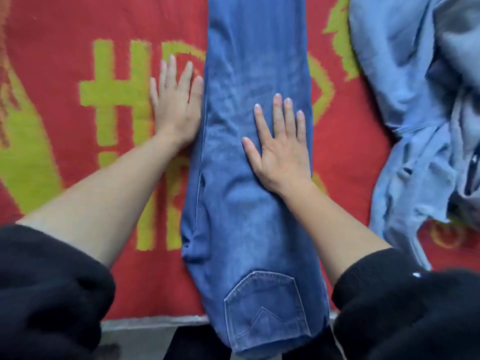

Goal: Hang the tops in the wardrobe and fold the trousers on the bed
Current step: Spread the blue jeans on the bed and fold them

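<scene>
A red blanket [65,61] with yellow-green figures covers the bed and fills most of the view. Down its middle lie the jeans [246,216], doubled lengthwise into one long blue strip that runs from the top of the frame to the near edge of the bed, where the seat end hangs over the edge. To the right, apart from the jeans, a pale blue garment [405,100] lies crumpled on the blanket. Two black sleeves, the left sleeve [46,294] and the right sleeve [405,307], are pushed up at the bottom corners, leaving both forearms bare.

The right hand [281,149] lies flat on top of the jeans about halfway along the visible length, palm down, its fingers [277,110] straight and slightly spread, pointing away from the person; nothing is gripped. The left hand [176,105] lies flat on the blanket just beside the left edge of the jeans, its fingers [168,71] straight too, and its thumb side touches that edge. A stitched back pocket [265,305] shows on the jeans near the bed's edge, between the two sleeves.
</scene>
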Action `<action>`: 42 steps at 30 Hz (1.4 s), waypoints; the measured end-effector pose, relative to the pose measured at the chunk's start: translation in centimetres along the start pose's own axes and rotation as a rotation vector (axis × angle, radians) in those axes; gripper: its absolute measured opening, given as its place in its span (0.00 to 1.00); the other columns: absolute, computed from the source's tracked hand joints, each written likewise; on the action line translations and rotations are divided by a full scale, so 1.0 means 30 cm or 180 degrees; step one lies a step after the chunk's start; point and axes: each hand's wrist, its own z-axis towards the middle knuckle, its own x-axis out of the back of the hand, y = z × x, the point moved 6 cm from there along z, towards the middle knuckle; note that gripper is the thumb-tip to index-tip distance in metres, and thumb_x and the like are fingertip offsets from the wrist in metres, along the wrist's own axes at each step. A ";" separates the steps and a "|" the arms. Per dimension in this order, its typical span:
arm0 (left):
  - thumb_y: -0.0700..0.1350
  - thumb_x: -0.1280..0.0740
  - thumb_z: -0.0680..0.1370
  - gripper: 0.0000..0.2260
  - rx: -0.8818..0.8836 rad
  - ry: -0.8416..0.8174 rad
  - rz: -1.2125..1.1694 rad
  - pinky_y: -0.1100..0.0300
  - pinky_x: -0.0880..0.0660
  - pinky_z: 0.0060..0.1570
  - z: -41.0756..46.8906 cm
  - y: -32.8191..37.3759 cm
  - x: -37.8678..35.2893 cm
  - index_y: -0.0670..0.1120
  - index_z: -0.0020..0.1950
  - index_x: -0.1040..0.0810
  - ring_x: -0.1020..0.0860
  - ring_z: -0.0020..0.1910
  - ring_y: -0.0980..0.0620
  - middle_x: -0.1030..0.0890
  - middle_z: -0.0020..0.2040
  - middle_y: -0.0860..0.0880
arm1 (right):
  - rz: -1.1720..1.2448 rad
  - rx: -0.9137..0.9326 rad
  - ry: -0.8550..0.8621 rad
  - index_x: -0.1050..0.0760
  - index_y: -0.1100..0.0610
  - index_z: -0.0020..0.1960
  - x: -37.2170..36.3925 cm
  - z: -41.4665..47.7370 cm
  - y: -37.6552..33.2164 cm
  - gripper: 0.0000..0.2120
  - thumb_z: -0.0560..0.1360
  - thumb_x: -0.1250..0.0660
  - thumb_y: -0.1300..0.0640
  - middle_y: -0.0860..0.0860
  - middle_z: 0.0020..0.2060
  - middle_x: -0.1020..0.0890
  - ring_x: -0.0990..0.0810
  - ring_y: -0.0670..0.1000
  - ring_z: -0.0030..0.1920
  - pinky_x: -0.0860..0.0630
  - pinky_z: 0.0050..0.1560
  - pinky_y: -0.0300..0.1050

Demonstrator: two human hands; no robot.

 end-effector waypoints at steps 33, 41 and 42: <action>0.59 0.20 0.62 0.34 0.2612 -0.1475 -0.3578 0.54 0.25 0.61 -1.813 -0.009 -0.432 0.45 0.63 0.22 0.18 0.56 0.50 0.16 0.57 0.49 | 0.3734 -0.2021 -0.1133 0.25 0.55 0.64 -0.317 -1.309 0.219 0.34 0.64 0.20 0.40 0.47 0.56 0.17 0.18 0.47 0.54 0.23 0.60 0.46; 0.48 0.24 0.71 0.21 0.2867 -0.2041 -0.4246 0.52 0.19 0.49 -1.904 0.026 -0.308 0.45 0.64 0.20 0.17 0.55 0.44 0.17 0.58 0.44 | 0.4458 -0.1970 -0.1803 0.21 0.52 0.61 -0.291 -1.458 0.156 0.21 0.71 0.23 0.47 0.47 0.54 0.14 0.16 0.48 0.54 0.20 0.58 0.52; 0.48 0.23 0.70 0.21 0.2930 -0.1924 -0.4142 0.55 0.19 0.42 -1.907 0.032 -0.264 0.46 0.61 0.19 0.16 0.51 0.46 0.15 0.55 0.45 | 0.4493 -0.2039 -0.1782 0.21 0.52 0.61 -0.269 -1.471 0.146 0.21 0.72 0.24 0.47 0.49 0.54 0.14 0.16 0.51 0.55 0.21 0.60 0.56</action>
